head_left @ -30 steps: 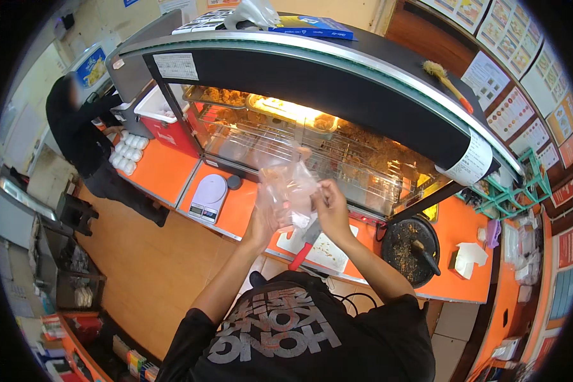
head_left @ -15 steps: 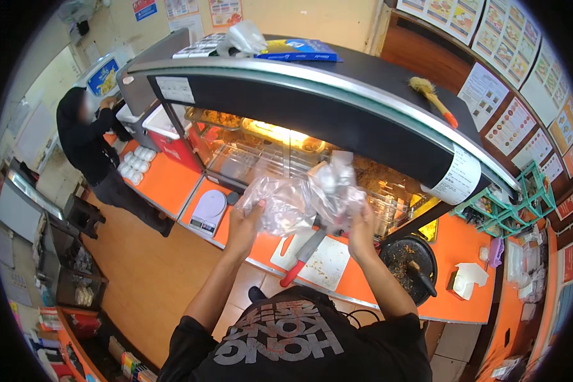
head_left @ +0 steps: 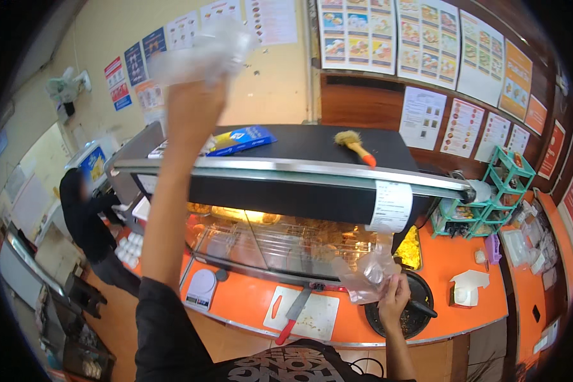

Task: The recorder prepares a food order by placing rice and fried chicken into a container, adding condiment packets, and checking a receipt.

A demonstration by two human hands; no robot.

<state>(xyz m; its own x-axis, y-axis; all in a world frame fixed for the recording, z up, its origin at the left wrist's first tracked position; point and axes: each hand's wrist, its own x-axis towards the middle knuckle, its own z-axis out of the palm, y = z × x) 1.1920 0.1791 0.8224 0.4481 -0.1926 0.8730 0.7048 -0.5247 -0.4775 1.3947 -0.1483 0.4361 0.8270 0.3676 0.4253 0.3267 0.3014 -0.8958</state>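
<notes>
My left hand [head_left: 197,102] is raised high above the display warmer [head_left: 299,191], its fingers closed on a bunch of clear plastic bags [head_left: 213,54] blurred by motion. Lower down, my right hand [head_left: 395,296] pinches a single clear plastic bag [head_left: 366,277], which hangs in front of the warmer's glass. Beneath that hand sits a black pan [head_left: 420,318] with a dark handle and food bits in it. A white cutting board [head_left: 321,318] lies on the orange counter to its left, with a red-handled knife [head_left: 296,312] across it.
On the warmer's top lie a blue-and-yellow packet [head_left: 242,140] and a brush [head_left: 356,146]. A kitchen scale [head_left: 200,288] stands at the counter's left, an open white box [head_left: 468,290] at its right. Green racks [head_left: 490,197] are farther right. Another person [head_left: 86,216] stands far left.
My hands have moved apart. The left went up with the bunch of bags, while the right moved right and down with one bag. The head view has tilted up toward the wall.
</notes>
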